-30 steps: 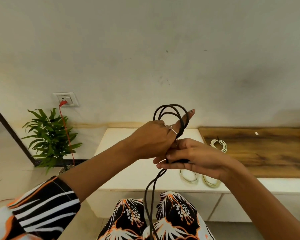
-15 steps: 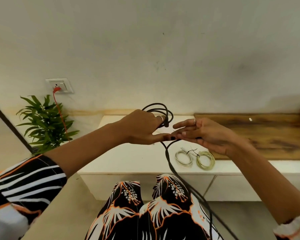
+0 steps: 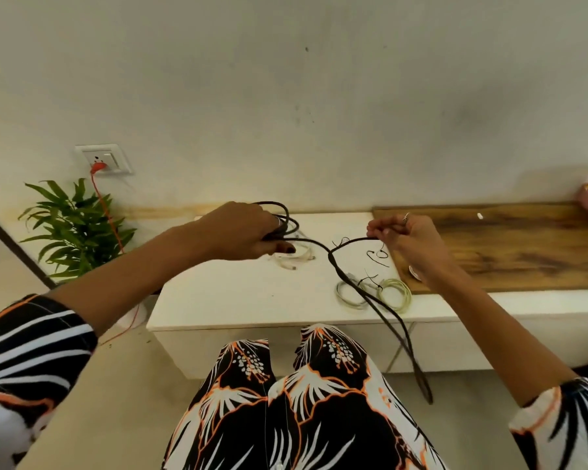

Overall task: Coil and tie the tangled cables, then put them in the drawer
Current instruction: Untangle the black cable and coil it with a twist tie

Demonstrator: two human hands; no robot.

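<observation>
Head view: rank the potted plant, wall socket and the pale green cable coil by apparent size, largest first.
1. Potted plant
2. Wall socket
3. Pale green cable coil
Socket and coil look close in size, and the coil lies nearer the camera, so their order is unsure.

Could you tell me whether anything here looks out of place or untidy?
Mostly the black cable: only part is coiled in the left hand; the rest trails from the right hand off the white table towards the floor.

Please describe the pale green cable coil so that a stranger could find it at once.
Look at the white cabinet top, near its front edge beside the wooden board. Two small coils lie there side by side. The pale green coil is the right one; the grey-white coil beside it is crossed by the black cable.
</observation>
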